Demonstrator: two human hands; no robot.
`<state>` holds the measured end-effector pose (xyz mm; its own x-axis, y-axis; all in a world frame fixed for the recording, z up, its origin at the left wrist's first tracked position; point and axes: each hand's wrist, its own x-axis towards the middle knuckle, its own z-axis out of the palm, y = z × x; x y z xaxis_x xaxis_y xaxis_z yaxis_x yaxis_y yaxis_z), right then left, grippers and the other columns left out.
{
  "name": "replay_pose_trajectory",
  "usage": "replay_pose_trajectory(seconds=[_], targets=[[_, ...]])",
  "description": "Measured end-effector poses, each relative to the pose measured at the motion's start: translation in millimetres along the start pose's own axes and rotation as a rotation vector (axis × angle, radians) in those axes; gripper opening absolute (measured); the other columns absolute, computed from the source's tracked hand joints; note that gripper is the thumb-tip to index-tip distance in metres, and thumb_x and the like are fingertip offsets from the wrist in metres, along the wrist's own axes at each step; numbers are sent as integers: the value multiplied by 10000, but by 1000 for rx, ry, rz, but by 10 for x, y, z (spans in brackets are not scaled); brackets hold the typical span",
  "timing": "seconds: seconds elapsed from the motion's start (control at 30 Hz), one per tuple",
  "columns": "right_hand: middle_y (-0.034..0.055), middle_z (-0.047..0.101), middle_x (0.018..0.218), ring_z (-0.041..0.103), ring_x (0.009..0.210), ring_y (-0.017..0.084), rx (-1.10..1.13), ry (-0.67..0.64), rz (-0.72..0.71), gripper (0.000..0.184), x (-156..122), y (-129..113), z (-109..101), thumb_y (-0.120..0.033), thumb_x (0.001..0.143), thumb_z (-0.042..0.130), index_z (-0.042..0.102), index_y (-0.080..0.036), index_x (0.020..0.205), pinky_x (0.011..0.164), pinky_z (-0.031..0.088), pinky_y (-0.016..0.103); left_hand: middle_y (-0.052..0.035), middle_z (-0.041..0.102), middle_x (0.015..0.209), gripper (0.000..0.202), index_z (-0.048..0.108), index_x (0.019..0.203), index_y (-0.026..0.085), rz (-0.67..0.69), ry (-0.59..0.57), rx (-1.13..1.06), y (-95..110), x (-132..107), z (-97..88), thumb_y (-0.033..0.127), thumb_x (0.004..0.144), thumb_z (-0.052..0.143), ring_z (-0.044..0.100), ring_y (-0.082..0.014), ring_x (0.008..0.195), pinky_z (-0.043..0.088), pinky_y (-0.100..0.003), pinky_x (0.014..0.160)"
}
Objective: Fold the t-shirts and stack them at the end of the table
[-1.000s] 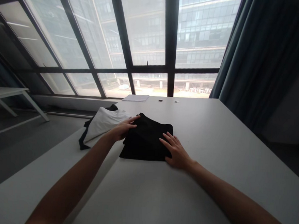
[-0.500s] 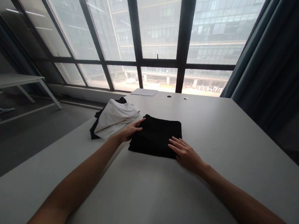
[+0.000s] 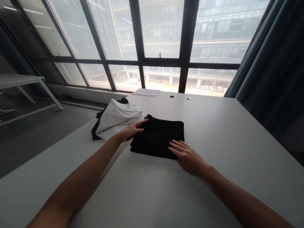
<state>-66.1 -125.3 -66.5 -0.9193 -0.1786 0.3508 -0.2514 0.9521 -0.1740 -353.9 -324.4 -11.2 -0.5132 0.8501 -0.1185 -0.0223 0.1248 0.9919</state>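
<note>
Black cloth (image 3: 158, 135): soft, matte, folded into a flat, roughly rectangular pad; layered edges shown at the lower left, corners rounded, top edge slightly wavy; placed near the middle of a white table (image 3: 213, 132), whose top is smooth, pale and faintly glossy. White cloth (image 3: 120, 113): thin-looking, loosely heaped, creased in soft ridges; set to the left of the black cloth, near the table's left edge; dark fabric (image 3: 96, 132) is seen beneath and behind it.

Left hand (image 3: 130, 131): laid at the left edge of the black cloth; thumb and forefinger parted, the forefinger extended towards the upper left corner; the remaining fingers are largely hidden; the cloth is touched, no firm grasp being shown. Right hand (image 3: 189, 158): placed over the lower right corner; fingers extended, held close together and almost flat, fingertips rested on the upper surface; nothing is clasped.

Papers (image 3: 146, 92): flat, white, laid at the far edge of the table; two small round fittings (image 3: 172, 96) are set in the tabletop to their right. Curtain (image 3: 262, 66): blue-grey, hung in deep vertical folds at the right; windows (image 3: 163, 24): large panes, divided by dark, straight bars.
</note>
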Motion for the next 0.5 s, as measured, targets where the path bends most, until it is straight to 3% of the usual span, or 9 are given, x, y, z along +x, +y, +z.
replay_pose_trajectory(seconds=[0.1, 0.17, 0.23, 0.3, 0.4, 0.5], targets=[[110, 475, 1537, 321, 1487, 256, -15, -25, 2, 632, 0, -8, -10, -18, 839, 469, 525, -167, 1450, 1221, 296, 512, -110, 620, 1369, 702, 543, 1446, 233, -15, 13, 189, 12, 16, -39, 184, 786, 775, 611, -263, 1207, 524, -330, 962], [106, 477, 1535, 323, 1487, 251, -11, -26, 1, 635, -1, -6, -5, -20, 842, 467, 521, -178, 1454, 1219, 297, 512, -126, 655, 1308, 673, 541, 1450, 202, -19, 112, 368, 40, 41, -24, 213, 810, 749, 603, -304, 1212, 499, -390, 1001], [96, 478, 1536, 329, 1485, 246, 0, -18, -6, 648, 0, -1, 6, -20, 840, 466, 515, -203, 1460, 1216, 299, 518, -145, 649, 1309, 600, 573, 1422, 170, 83, 281, 595, 71, 74, 56, 222, 840, 710, 557, -338, 1269, 426, -433, 1084], [96, 479, 1535, 338, 1481, 246, 4, -16, -12, 657, 5, 4, 17, -18, 835, 464, 513, -208, 1462, 1216, 294, 523, -145, 600, 1383, 508, 591, 1405, 163, 272, 388, 811, 70, 109, 203, 240, 904, 625, 486, -327, 1348, 321, -420, 1168], [102, 451, 1554, 330, 1484, 247, 2, -15, -14, 684, 13, 9, 22, -13, 830, 458, 483, -202, 1487, 1216, 288, 520, -91, 471, 1534, 491, 515, 1476, 219, 455, 263, 1020, -36, 159, 457, 324, 998, 479, 376, -279, 1442, 188, -415, 1229], [83, 405, 1582, 292, 1499, 234, 25, -38, -38, 754, 8, 11, 4, 8, 822, 439, 407, -236, 1535, 1225, 253, 531, -49, 324, 1629, 537, 438, 1524, 296, 406, 97, 1182, -245, 204, 586, 423, 1003, 481, 218, -297, 1518, 69, -519, 1230]])
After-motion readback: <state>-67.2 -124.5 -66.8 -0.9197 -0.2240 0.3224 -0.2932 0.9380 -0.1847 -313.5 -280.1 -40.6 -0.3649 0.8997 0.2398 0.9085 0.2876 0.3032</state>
